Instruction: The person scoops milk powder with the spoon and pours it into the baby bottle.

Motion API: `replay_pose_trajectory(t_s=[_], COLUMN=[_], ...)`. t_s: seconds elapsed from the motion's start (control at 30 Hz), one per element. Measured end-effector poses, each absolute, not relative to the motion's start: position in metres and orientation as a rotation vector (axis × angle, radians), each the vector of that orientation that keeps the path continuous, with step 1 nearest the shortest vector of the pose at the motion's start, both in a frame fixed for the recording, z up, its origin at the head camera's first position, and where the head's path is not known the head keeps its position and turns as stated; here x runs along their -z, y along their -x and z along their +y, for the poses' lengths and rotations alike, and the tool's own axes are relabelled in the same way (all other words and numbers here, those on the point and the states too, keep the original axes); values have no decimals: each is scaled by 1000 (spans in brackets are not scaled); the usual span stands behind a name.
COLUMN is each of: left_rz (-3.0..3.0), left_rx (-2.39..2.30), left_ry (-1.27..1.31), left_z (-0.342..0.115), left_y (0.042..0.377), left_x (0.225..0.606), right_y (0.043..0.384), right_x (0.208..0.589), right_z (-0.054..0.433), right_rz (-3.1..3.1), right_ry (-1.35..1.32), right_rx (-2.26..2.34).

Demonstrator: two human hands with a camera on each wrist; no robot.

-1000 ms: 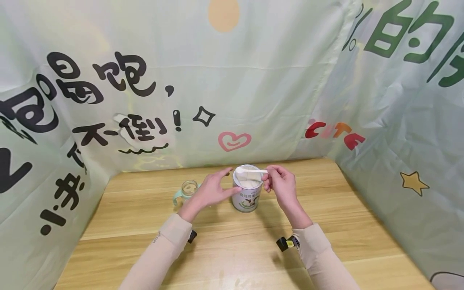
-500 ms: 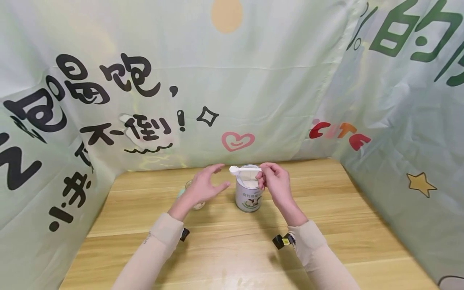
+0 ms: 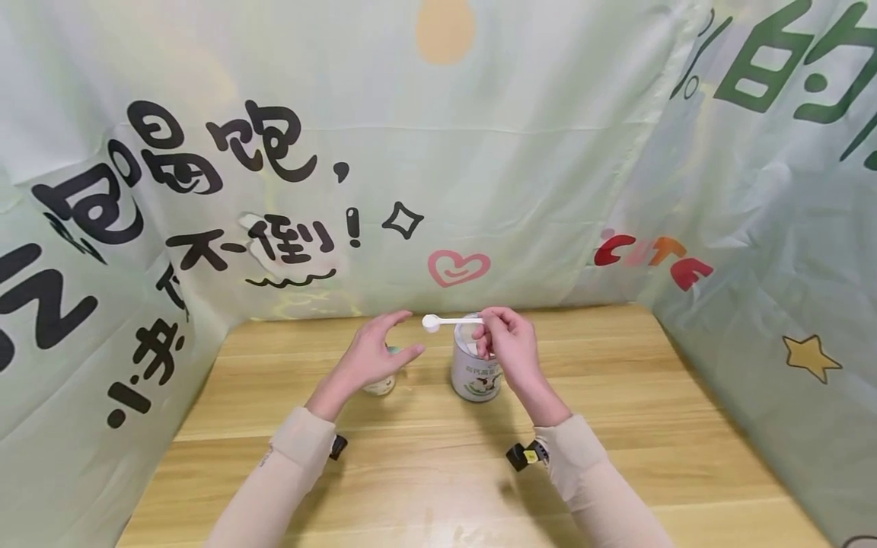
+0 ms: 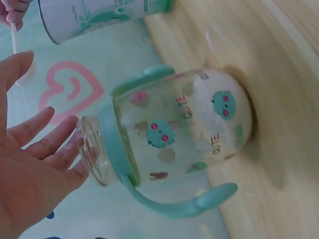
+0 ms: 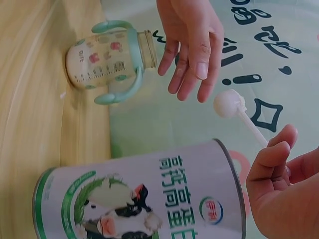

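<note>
My right hand (image 3: 510, 346) pinches the handle of a white scoop (image 3: 431, 323) and holds it level, its bowl pointing left. White powder (image 5: 242, 102) shows at the bowl's edge in the right wrist view. Below that hand stands an open milk powder can (image 3: 474, 379) with a cow on its label. My left hand (image 3: 366, 356) has its fingers spread above a baby bottle (image 4: 159, 129) and holds nothing. The bottle is upright and uncapped, with mint-green handles and white powder in its base. In the head view the left hand hides most of it.
A wooden table (image 3: 425, 472) carries the can and the bottle. Pale printed cloth (image 3: 534, 190) stands as a wall behind and on both sides, close to the table's far edge.
The scoop, in my right hand, has come out from over the can's mouth toward the left. My left hand has left the can's rim and moved left above the bottle.
</note>
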State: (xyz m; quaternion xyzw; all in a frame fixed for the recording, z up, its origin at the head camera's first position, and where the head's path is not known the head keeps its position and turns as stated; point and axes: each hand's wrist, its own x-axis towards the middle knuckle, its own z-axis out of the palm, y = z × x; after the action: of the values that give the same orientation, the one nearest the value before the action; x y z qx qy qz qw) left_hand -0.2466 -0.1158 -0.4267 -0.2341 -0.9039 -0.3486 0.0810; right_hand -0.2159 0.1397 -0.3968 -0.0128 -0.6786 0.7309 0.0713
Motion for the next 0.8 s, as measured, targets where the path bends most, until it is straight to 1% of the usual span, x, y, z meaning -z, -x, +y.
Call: replay_pose_trajectory(t_s=[0.3,0.8], left_rz=[-2713,-2668], left_rx=[1038,1024], left_ry=[645,657], left_z=[-129,-142], left_y=[244,238], left_x=[430,431], right_y=[218,220], right_x=[396,400], right_z=[126,112], right_rz=[-2043,-2058], right_ry=[4,-71], right_rx=[-2218,-2211])
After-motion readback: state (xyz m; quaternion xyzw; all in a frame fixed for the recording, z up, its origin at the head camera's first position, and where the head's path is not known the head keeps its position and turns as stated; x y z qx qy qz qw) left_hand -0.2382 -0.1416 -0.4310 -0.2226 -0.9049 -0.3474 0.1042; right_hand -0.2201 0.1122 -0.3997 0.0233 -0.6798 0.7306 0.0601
